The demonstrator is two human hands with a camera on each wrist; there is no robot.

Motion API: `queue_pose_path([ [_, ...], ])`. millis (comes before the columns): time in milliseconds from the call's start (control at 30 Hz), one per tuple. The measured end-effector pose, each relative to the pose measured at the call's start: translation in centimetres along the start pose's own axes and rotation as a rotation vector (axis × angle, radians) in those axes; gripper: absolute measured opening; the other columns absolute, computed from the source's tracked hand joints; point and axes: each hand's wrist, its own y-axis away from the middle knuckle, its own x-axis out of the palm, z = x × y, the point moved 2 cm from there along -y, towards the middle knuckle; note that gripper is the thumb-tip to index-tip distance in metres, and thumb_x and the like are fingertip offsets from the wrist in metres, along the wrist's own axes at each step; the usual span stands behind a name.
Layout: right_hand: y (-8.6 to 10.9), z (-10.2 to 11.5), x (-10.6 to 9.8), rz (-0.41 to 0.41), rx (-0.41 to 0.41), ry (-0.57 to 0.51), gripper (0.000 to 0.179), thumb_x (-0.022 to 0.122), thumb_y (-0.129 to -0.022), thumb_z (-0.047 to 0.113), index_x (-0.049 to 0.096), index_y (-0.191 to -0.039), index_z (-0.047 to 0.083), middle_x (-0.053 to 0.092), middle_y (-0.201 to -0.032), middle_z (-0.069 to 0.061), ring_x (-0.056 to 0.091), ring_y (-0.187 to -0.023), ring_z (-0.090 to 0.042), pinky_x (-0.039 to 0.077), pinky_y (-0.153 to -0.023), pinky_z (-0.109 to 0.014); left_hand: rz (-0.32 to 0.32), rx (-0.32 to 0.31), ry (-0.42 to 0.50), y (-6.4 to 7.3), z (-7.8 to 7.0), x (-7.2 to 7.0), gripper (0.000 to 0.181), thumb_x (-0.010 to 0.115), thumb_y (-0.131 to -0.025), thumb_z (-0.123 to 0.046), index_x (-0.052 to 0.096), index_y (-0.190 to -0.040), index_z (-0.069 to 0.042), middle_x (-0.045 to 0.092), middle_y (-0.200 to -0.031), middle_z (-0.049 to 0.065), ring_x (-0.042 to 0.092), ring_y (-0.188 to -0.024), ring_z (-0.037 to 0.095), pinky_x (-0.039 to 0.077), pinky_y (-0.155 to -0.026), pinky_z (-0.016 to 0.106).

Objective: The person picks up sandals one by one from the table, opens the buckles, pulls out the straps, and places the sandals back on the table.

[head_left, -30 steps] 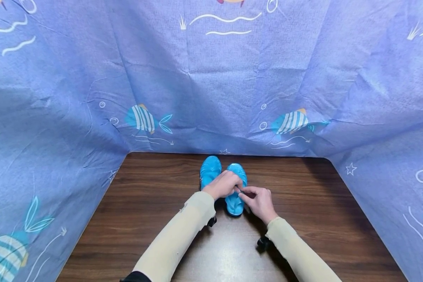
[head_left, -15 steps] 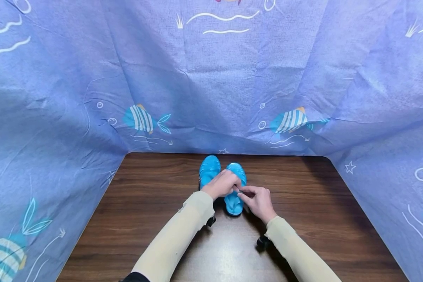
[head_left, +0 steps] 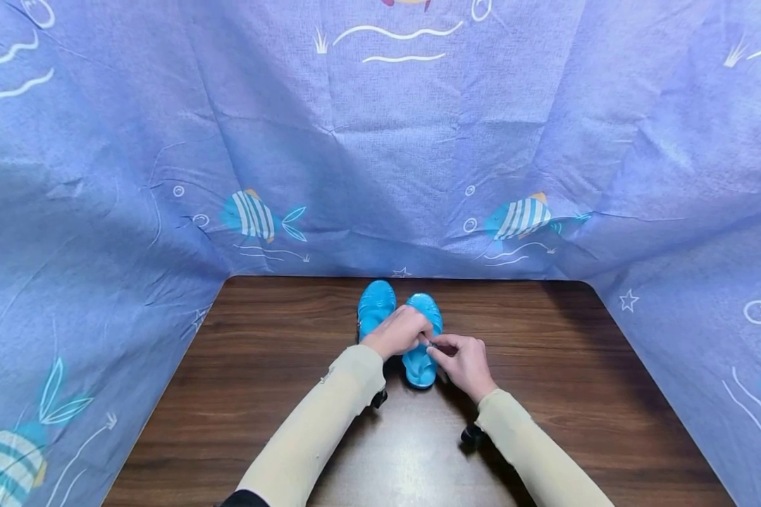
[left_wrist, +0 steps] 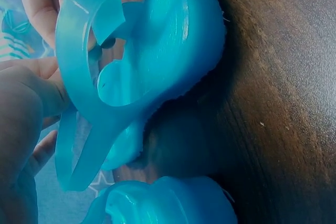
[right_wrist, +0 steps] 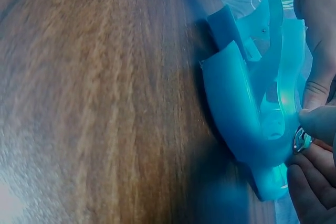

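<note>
A pair of blue jelly sandals lies on the table; the right sandal [head_left: 420,370] is under both hands and the left sandal [head_left: 375,303] is partly covered by my left hand [head_left: 402,331]. In the left wrist view my left hand [left_wrist: 21,114] pinches the ankle strap [left_wrist: 73,72] of the right sandal between thumb and finger. My right hand [head_left: 466,362] meets it from the other side. The right wrist view has a small metal buckle [right_wrist: 301,140] on the strap, pinched by my right thumb and fingers [right_wrist: 320,124]. The strap's free end is partly hidden.
The brown wood-grain table [head_left: 260,366] is bounded at the back and sides by a blue fish-print cloth [head_left: 380,176]. Black wrist-camera mounts [head_left: 472,435] hang below both sleeves, close over the tabletop.
Both hands keep nearly the same place and hold on the strap and buckle. The head view has shifted very slightly.
</note>
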Motion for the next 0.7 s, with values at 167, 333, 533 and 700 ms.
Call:
queue_pose_path([
  [167, 0.1, 0.0, -0.1, -0.003, 0.011, 0.016, 0.018, 0.088, -0.087, 0.016, 0.084, -0.103, 0.009, 0.081, -0.093, -0.001, 0.078, -0.081, -0.016, 0.064, -0.071, -0.035, 0.002, -0.023, -0.007, 0.3, 0.6, -0.5, 0.024, 0.07, -0.098, -0.002, 0.08, -0.082, -0.017, 0.067, -0.072, -0.009, 0.043, -0.062, 0.003, 0.044, -0.067, 0.015],
  [333, 0.3, -0.1, -0.4, -0.002, 0.039, 0.018, 0.02, 0.089, -0.086, 0.016, 0.084, -0.103, 0.007, 0.081, -0.093, -0.001, 0.078, -0.082, -0.017, 0.064, -0.073, -0.039, -0.009, -0.095, -0.002, 0.5, 1.4, -1.6, 0.023, 0.072, -0.098, -0.003, 0.077, -0.079, -0.014, 0.059, -0.069, -0.009, 0.042, -0.062, 0.005, 0.041, -0.064, 0.016],
  [533, 0.6, -0.2, -0.4, 0.018, 0.069, -0.003, 0.021, 0.087, -0.088, 0.018, 0.084, -0.106, 0.008, 0.081, -0.096, -0.002, 0.078, -0.084, -0.016, 0.064, -0.075, -0.035, 0.068, -0.031, -0.112, 0.4, 0.9, -1.6, 0.018, 0.073, -0.1, -0.01, 0.081, -0.089, -0.021, 0.071, -0.084, -0.012, 0.053, -0.074, 0.007, 0.047, -0.072, 0.019],
  [700, 0.5, -0.2, -0.3, 0.013, 0.058, -0.017, 0.019, 0.087, -0.089, 0.018, 0.084, -0.106, 0.01, 0.081, -0.096, 0.0, 0.078, -0.084, -0.014, 0.064, -0.073, -0.032, 0.133, -0.006, -0.176, 0.5, 0.4, -0.9, 0.013, 0.076, -0.099, -0.02, 0.082, -0.091, -0.028, 0.074, -0.092, -0.017, 0.056, -0.089, 0.009, 0.049, -0.084, 0.026],
])
